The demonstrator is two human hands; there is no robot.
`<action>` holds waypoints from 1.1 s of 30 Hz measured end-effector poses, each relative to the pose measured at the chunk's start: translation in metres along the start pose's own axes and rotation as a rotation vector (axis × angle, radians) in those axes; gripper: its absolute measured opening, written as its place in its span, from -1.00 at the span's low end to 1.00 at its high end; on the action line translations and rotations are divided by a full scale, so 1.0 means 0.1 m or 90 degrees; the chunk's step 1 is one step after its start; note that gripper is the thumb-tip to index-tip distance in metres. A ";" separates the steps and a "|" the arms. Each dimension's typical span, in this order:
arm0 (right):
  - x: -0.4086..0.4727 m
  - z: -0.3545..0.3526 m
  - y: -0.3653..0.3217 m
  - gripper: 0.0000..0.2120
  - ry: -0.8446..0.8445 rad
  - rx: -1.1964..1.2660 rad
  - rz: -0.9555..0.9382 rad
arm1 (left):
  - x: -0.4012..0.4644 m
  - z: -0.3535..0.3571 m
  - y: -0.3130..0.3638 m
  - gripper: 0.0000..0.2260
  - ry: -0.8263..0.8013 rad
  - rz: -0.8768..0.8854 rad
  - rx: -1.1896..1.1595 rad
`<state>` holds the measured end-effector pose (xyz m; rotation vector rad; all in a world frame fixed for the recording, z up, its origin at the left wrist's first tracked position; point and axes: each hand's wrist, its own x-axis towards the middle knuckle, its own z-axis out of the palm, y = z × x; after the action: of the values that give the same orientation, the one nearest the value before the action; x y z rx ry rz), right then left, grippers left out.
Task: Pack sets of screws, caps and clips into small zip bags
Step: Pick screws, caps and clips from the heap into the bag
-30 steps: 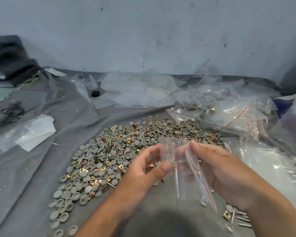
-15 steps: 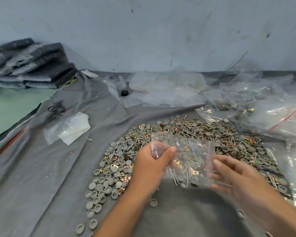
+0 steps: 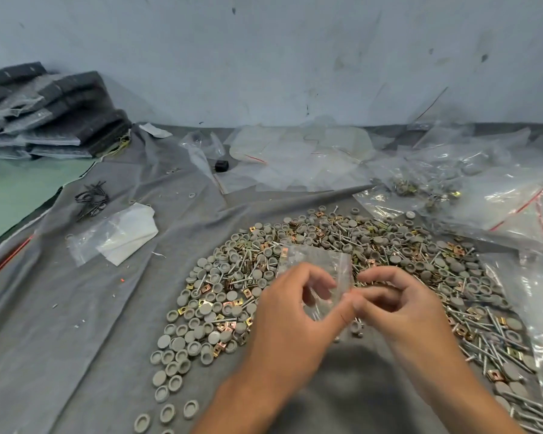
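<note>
**Two hands hold a small zip bag over a pile of hardware**

A desk [image 3: 76,324] draped in grey cloth carries a wide heap of grey caps [image 3: 207,308], screws [image 3: 496,336] and brass clips [image 3: 206,288]. Clear empty bags [image 3: 301,155] lie at the far edge. Above the heap, the left hand [image 3: 292,324] and right hand [image 3: 402,311] meet, each pinching one small zip bag [image 3: 323,270] between thumb and fingers. Whether the bag's strip is sealed cannot be told. To seal it well, likely pinch the strip firmly from one end to the other, keeping the contents low.
</note>
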<state>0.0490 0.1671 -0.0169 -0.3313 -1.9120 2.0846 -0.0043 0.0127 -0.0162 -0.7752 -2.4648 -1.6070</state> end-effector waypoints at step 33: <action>-0.03 -0.04 -0.04 -0.78 0.022 -0.147 -0.094 | -0.10 0.05 0.05 -0.83 -0.057 0.007 0.023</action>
<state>0.0537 0.1697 -0.0133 -0.2646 -2.0924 1.7600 0.0071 0.0153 -0.0181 -0.8732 -2.5384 -1.5517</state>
